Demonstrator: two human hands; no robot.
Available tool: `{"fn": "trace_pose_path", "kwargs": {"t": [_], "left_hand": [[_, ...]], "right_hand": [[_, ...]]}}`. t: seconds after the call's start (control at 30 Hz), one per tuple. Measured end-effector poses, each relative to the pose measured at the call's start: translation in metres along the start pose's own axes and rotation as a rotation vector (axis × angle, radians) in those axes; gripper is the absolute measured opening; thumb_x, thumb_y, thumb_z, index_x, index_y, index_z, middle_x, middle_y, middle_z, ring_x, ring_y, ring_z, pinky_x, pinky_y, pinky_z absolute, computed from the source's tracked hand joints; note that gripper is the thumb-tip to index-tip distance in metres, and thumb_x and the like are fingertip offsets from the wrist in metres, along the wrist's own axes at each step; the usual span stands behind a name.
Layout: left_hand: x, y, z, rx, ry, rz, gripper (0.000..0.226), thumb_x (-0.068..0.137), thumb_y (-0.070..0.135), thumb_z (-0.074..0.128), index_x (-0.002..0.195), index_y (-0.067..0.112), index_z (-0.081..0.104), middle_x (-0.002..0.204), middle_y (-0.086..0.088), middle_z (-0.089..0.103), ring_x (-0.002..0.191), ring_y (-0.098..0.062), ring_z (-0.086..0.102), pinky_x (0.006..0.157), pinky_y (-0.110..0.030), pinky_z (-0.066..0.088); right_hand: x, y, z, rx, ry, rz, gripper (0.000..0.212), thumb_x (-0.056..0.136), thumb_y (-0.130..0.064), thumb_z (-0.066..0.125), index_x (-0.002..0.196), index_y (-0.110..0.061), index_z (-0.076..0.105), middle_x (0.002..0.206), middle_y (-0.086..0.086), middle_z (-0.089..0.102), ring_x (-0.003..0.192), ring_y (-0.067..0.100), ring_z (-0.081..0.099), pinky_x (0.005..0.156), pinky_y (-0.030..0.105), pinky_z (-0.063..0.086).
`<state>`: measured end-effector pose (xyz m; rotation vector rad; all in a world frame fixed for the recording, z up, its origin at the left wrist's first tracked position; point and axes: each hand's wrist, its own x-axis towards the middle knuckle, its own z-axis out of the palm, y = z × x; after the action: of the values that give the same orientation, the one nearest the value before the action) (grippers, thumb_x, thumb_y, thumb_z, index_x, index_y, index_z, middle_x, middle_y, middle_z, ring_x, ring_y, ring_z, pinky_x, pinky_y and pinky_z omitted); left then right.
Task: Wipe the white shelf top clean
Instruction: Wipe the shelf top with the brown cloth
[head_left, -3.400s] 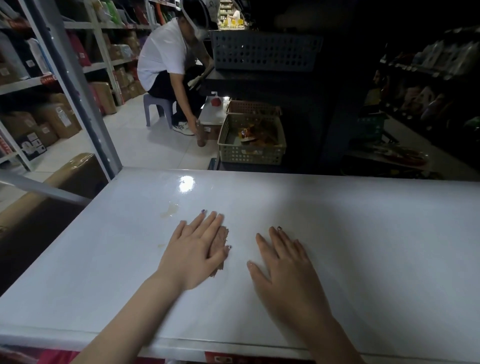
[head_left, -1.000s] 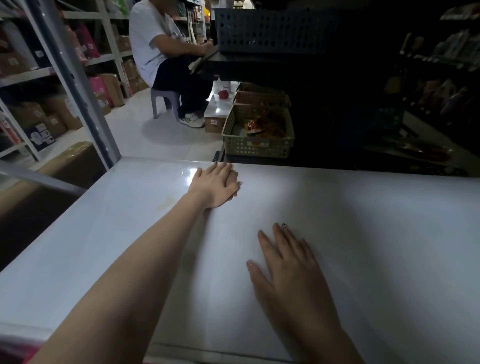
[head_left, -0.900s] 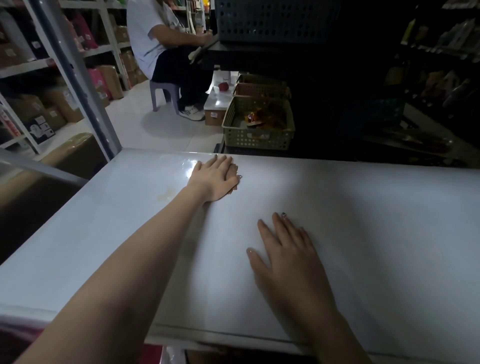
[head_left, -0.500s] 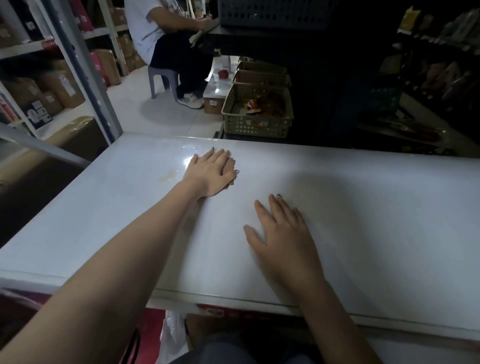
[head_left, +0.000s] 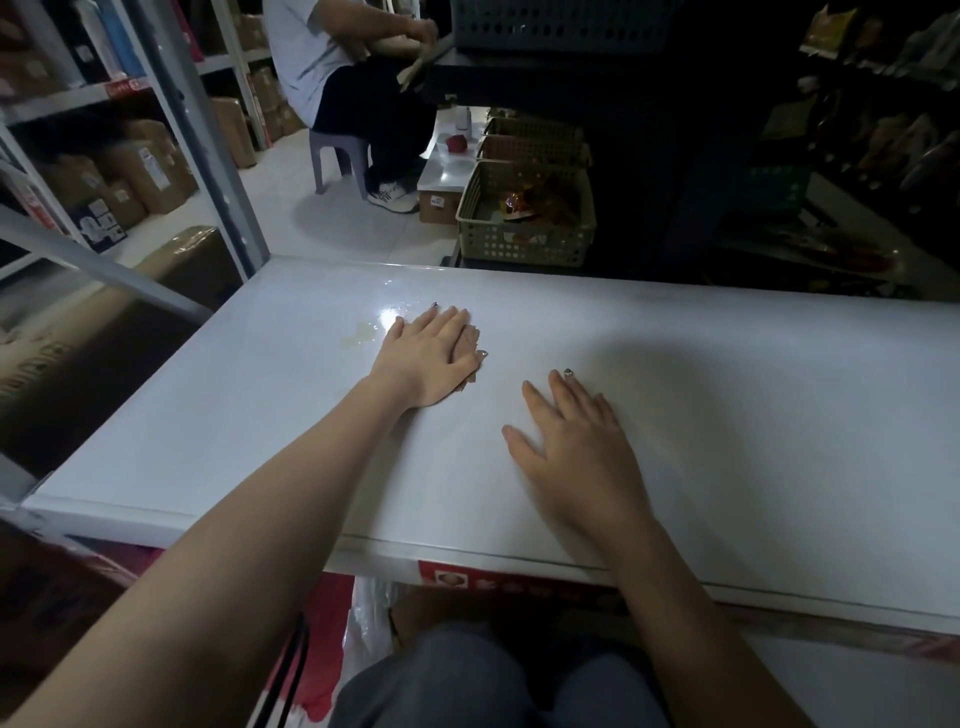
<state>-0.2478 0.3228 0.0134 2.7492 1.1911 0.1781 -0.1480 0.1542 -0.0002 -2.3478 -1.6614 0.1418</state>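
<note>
The white shelf top (head_left: 727, 395) fills the middle of the head view. My left hand (head_left: 426, 358) lies flat on it, pressing down a small brownish cloth (head_left: 467, 343) whose edge shows under the fingers. A yellowish smear (head_left: 358, 332) and a wet glare spot sit just left of that hand. My right hand (head_left: 576, 447) rests flat on the shelf top nearer to me, fingers spread, with nothing in it.
A grey metal rack post (head_left: 197, 140) rises at the shelf's far left corner, with cardboard boxes (head_left: 140, 171) behind. Beyond the far edge stand plastic baskets (head_left: 524, 218) and a person sitting on a stool (head_left: 337, 156). The right side is dark shelving.
My left hand with the cloth has drawn back from the far edge toward me. The right hand stays flat in place. The camera has tilted down, showing the shelf's near edge.
</note>
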Motion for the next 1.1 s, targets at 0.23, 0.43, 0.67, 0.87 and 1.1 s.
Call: {"fn": "trace_pose_path", "kwargs": {"t": [0.23, 0.43, 0.67, 0.87, 1.1], "left_hand": [[-0.024, 0.0, -0.001, -0.003, -0.005, -0.002, 0.057, 0.096, 0.046, 0.03, 0.146, 0.022, 0.017, 0.155, 0.006, 0.017, 0.143, -0.014, 0.005, 0.111, -0.037, 0.006], [-0.046, 0.0, 0.005, 0.001, 0.004, 0.0, 0.064, 0.091, 0.057, 0.022, 0.146, 0.023, 0.018, 0.154, 0.007, 0.018, 0.143, -0.013, 0.004, 0.11, -0.037, 0.007], [-0.079, -0.001, 0.014, 0.015, 0.029, -0.024, 0.095, 0.064, 0.068, -0.004, 0.148, 0.025, 0.011, 0.156, 0.009, 0.011, 0.143, -0.011, 0.001, 0.11, -0.036, 0.005], [-0.1, 0.0, 0.011, 0.011, 0.038, 0.037, 0.092, 0.068, 0.067, -0.002, 0.148, 0.025, 0.014, 0.156, 0.008, 0.013, 0.143, -0.011, 0.003, 0.111, -0.035, 0.004], [-0.111, -0.008, 0.01, -0.013, 0.015, 0.122, 0.085, 0.074, 0.067, 0.003, 0.148, 0.026, 0.014, 0.155, 0.009, 0.013, 0.143, -0.008, 0.002, 0.112, -0.032, 0.003]], "right_hand": [[-0.003, -0.002, -0.003, 0.004, -0.013, 0.0, 0.058, 0.097, -0.049, 0.025, 0.149, -0.026, 0.013, 0.158, 0.001, 0.003, 0.144, 0.014, -0.002, 0.114, 0.031, -0.005], [-0.003, -0.002, -0.002, -0.015, -0.012, -0.003, 0.059, 0.097, -0.049, 0.024, 0.15, -0.026, 0.012, 0.158, 0.001, 0.003, 0.144, 0.015, -0.002, 0.114, 0.031, -0.004], [-0.002, -0.002, -0.001, -0.027, -0.012, -0.002, 0.059, 0.097, -0.05, 0.024, 0.15, -0.026, 0.012, 0.158, 0.002, 0.003, 0.144, 0.015, -0.002, 0.114, 0.033, -0.003], [-0.004, -0.003, -0.001, -0.032, -0.005, 0.002, 0.059, 0.097, -0.049, 0.024, 0.149, -0.025, 0.013, 0.158, 0.003, 0.005, 0.144, 0.016, -0.001, 0.114, 0.033, -0.003], [-0.003, -0.003, 0.0, -0.021, -0.001, 0.006, 0.059, 0.097, -0.05, 0.024, 0.149, -0.025, 0.013, 0.158, 0.002, 0.005, 0.144, 0.016, -0.001, 0.114, 0.033, -0.003]]}}
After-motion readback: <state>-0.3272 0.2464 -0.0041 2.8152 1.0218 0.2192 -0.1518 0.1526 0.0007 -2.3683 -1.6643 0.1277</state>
